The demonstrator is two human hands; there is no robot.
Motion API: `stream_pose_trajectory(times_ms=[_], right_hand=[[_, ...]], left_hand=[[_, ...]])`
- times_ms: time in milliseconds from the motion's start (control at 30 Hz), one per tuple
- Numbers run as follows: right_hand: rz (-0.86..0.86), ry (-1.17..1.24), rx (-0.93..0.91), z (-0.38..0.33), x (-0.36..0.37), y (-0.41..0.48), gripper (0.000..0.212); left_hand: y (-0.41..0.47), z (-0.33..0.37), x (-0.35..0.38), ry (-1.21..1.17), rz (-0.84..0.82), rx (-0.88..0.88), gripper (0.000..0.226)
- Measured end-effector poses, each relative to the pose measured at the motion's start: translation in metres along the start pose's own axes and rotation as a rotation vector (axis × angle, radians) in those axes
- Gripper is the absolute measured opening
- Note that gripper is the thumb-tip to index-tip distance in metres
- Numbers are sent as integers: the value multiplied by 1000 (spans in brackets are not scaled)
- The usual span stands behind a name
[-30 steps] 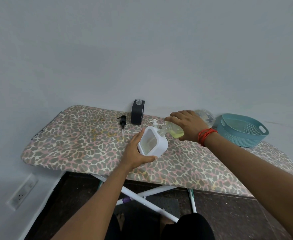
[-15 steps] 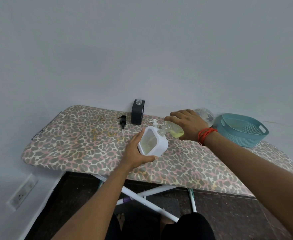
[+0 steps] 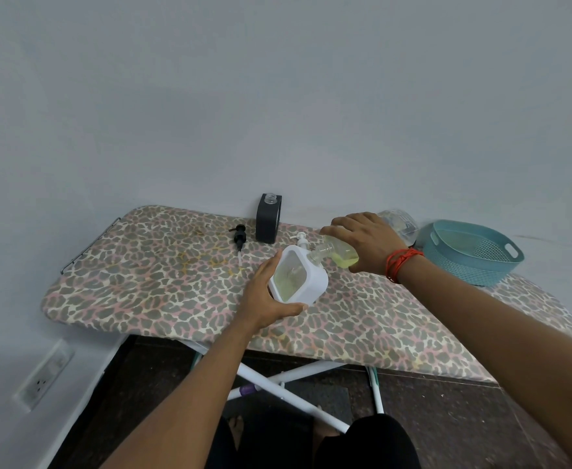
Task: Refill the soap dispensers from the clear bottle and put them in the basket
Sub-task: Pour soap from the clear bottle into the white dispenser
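Soap dispenser [image 3: 298,277], white and squarish, sits tilted on the ironing board [image 3: 142,275], cupped low by the left hand [image 3: 266,296] while the right hand [image 3: 362,243] grips the tipped clear bottle [image 3: 337,253], neck at its mouth; likely slippery, top-heavy, best held around its sides.

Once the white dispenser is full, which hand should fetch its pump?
Right, probably. The white pump lies just beyond the bottle the right hand is tilting; the left hand is steadying the white dispenser.
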State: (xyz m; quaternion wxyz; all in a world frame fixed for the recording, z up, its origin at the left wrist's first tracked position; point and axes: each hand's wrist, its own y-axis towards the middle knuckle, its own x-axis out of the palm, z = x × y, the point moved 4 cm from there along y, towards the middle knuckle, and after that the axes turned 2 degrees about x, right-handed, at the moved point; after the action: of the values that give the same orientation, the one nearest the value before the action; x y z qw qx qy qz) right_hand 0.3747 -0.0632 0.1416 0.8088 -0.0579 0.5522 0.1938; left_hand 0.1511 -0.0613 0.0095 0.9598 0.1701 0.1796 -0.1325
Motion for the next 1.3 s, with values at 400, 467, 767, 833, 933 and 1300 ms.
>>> stream_pose_trajectory(times_ms=[400, 467, 767, 833, 933, 1300], right_hand=[[19, 5, 2, -1, -1, 0, 93], [20, 6, 1, -1, -1, 0, 94], [30, 12, 4, -1, 1, 0, 93], [34, 22, 5, 0, 2, 0, 93], [43, 24, 5, 0, 3, 0, 92], [102, 188, 78, 0, 21, -6, 93]], left_hand=[[-2, 2, 0, 2, 2, -8, 118], [-2, 3, 0, -1, 1, -10, 118], [-2, 4, -1, 5, 8, -17, 118], [-1, 4, -1, 9, 9, -19, 118], [-1, 3, -1, 11, 10, -20, 118], [-2, 4, -1, 0, 12, -8, 117]])
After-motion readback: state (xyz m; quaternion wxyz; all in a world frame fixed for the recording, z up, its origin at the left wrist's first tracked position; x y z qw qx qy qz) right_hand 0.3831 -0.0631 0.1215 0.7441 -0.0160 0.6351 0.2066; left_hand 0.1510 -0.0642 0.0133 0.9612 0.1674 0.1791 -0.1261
